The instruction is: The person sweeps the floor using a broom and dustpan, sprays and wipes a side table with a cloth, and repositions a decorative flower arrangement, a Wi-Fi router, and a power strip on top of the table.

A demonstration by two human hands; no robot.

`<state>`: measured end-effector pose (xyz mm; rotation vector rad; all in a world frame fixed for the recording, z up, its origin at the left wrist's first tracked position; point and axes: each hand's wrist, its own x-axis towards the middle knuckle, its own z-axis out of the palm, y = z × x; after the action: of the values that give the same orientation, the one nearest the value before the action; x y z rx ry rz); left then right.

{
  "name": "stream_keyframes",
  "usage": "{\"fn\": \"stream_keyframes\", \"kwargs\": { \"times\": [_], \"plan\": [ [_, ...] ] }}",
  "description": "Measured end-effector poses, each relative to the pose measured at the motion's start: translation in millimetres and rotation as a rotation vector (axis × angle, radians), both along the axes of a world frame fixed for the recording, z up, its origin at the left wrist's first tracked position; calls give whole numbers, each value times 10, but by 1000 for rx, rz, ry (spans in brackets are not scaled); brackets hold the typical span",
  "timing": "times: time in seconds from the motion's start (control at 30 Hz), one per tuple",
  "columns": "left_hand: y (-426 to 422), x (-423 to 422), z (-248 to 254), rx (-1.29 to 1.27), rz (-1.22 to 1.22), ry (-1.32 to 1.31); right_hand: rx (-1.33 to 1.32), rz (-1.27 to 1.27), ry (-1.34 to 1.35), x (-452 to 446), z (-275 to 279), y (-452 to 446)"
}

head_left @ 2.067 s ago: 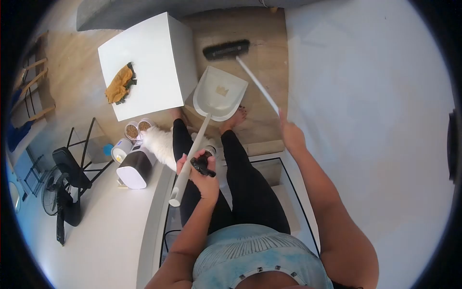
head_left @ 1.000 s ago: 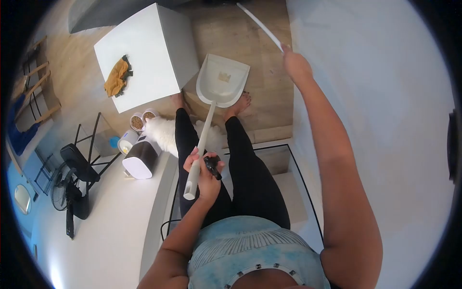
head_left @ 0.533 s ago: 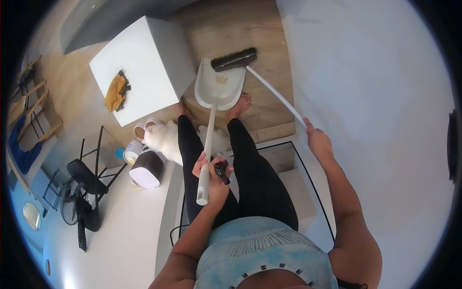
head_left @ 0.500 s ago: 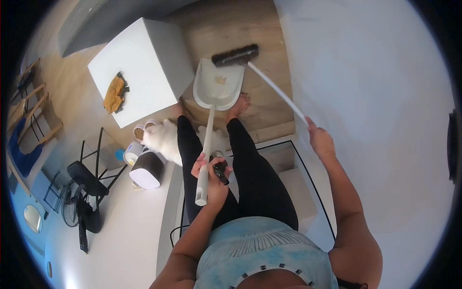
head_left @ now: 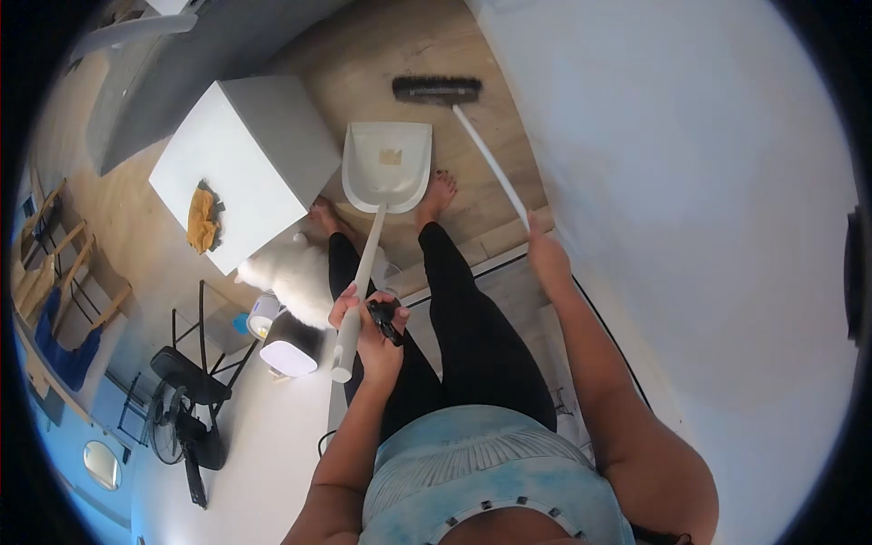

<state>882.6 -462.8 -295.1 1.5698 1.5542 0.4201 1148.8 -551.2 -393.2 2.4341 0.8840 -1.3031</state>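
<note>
My left hand (head_left: pixel 375 343) is closed around the long pale handle of a white dustpan (head_left: pixel 406 186), near its upper end. A small black object (head_left: pixel 385 322) is also in that hand; its kind is unclear. The pan lies on the wooden floor by my bare feet, with a tan patch or flat piece (head_left: pixel 391 157) inside it. My right hand (head_left: pixel 549 259) grips the white stick of a broom (head_left: pixel 495 163). Its black-bristled head (head_left: pixel 436 89) rests on the floor a short way beyond the pan's front lip, apart from it.
A white box-shaped piece of furniture (head_left: pixel 232 173) stands left of the pan, with a mustard-coloured cloth item (head_left: pixel 202 220) on top. A white furry animal (head_left: pixel 295 277) is beside my left leg. A black chair (head_left: pixel 191 374) and a fan (head_left: pixel 168 422) stand farther left. A pale wall (head_left: pixel 672 182) rises at right.
The broom head has moved off the dustpan's front lip to the floor beyond it. My right hand has shifted left in view. The animal's head has turned, and the whole view has swung somewhat.
</note>
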Motion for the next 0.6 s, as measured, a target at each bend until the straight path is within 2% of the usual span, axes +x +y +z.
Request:
{"fn": "stream_keyframes", "kwargs": {
  "times": [0.1, 0.17, 0.2, 0.27, 0.33, 0.37, 0.43, 0.5, 0.6],
  "plan": [
    [24, -31, 28, 46, -113, 47, -123, 46, -2, -10, 352, -130],
    [-14, -68, 13, -246, 186, -273, -40, 55, -30, 76, 342, 61],
    [10, -93, 8, -9, -63, -48, 50, 76, -60, 140, 268, 224],
    [-7, -142, -72, -28, -72, -61, 114, 90, -89, 317, -32, 695],
    [5, -176, -103, -44, -87, -68, 139, -20, -82, 540, -280, 1134],
    [44, -190, -112, -25, -169, -15, 147, -35, -83, 603, -337, 1170],
    [129, -214, -47, -9, -262, 46, 135, -44, -119, 670, -410, 1075],
    [202, -129, 70, -63, -218, 3, 332, -23, -138, 531, -611, 457],
    [244, -253, -3, -96, -203, -108, 60, -134, -39, 94, -379, -55]
  ]
}}
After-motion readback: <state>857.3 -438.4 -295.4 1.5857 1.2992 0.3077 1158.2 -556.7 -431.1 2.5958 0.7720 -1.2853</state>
